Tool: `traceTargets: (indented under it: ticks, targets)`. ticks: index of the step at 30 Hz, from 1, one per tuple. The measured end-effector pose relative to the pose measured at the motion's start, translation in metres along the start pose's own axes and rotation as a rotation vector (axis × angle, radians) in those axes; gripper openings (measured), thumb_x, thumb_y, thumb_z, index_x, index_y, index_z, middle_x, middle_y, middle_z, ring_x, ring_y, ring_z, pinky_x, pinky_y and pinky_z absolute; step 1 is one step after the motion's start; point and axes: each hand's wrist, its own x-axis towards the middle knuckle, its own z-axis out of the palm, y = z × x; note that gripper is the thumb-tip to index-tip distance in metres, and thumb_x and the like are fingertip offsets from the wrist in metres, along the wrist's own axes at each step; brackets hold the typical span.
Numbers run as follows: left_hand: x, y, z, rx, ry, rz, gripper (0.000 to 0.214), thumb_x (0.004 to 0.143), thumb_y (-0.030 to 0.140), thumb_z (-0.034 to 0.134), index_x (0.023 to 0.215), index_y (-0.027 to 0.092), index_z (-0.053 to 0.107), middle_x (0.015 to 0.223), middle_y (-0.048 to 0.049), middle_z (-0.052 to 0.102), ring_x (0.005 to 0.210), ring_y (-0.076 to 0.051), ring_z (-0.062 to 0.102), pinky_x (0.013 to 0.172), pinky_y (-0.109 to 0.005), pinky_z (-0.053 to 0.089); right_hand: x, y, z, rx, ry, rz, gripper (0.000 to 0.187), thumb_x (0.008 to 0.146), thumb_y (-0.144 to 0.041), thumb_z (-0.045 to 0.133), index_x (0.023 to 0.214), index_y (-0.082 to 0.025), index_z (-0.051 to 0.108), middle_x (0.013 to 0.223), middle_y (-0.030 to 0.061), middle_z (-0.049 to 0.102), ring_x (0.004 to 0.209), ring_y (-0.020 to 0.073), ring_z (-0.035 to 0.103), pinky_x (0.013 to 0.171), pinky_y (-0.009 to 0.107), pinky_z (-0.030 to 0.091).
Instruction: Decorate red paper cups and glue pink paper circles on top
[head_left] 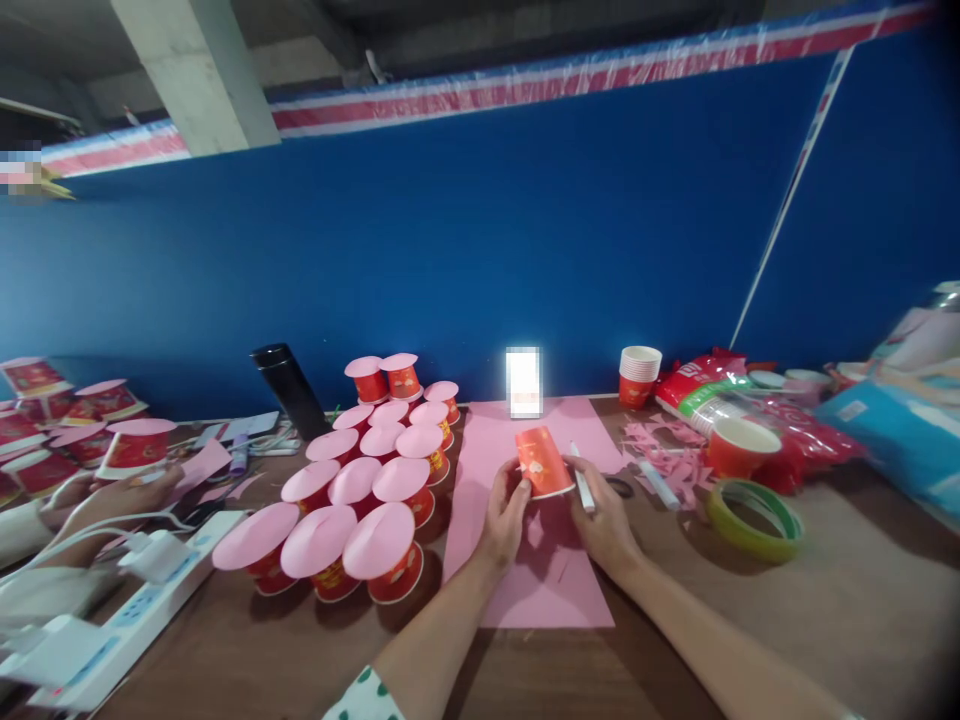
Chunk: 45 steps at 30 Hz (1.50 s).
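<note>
1 cup (543,462) between 2 hands (505,508)

Worn on the head, the one camera here peers forward and down — table (540,670) close below, blue wall (525,230) ahead.

Held red paper cup (541,462): pale printing, no words I can read.
Red cups (335,580) under pink paper discs (319,541): yellow characters, too small for me.
Red plastic package (694,388): a white logo, blurred in my view.
Blue package (889,425): a white label (852,411), its print illegible to me.
</note>
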Motion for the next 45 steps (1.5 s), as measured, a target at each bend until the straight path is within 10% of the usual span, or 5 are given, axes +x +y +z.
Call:
traceTargets:
  ticks: [9,27,45]
  targets:
    - [-0.001,0.006,0.002,0.115,-0.046,0.071,0.036,0.078,0.030,0.065,0.112,0.019,0.058,0.104,-0.0075,0.064,0.100,-0.020,0.058,0.085,-0.030,0.045,-0.002,0.002,0.002,0.050,-0.025,0.071,0.049,0.068,-0.008,0.043,0.115,-0.016,0.053,0.113,0.0100,0.063,0.102,0.0231,0.060,0.082,0.036,0.052]
    - [0.001,0.004,-0.003,0.315,-0.163,0.154,0.045,0.076,0.035,0.067,0.115,0.016,0.053,0.115,-0.0120,0.061,0.102,-0.023,0.059,0.088,-0.034,0.046,0.000,0.006,0.007,0.138,-0.003,0.167,0.038,0.076,-0.015,0.048,0.113,-0.019,0.054,0.113,0.0098,0.063,0.100,0.0238,0.060,0.086,0.038,0.048]
    - [0.008,0.000,-0.009,0.589,0.177,0.277,0.071,0.065,0.031,0.074,0.126,0.018,0.041,0.110,-0.0116,0.055,0.099,-0.022,0.059,0.081,-0.037,0.050,0.000,0.001,0.004,0.089,-0.023,0.163,0.030,0.085,-0.024,0.047,0.114,-0.018,0.052,0.102,0.0099,0.065,0.092,0.0222,0.063,0.081,0.036,0.050]
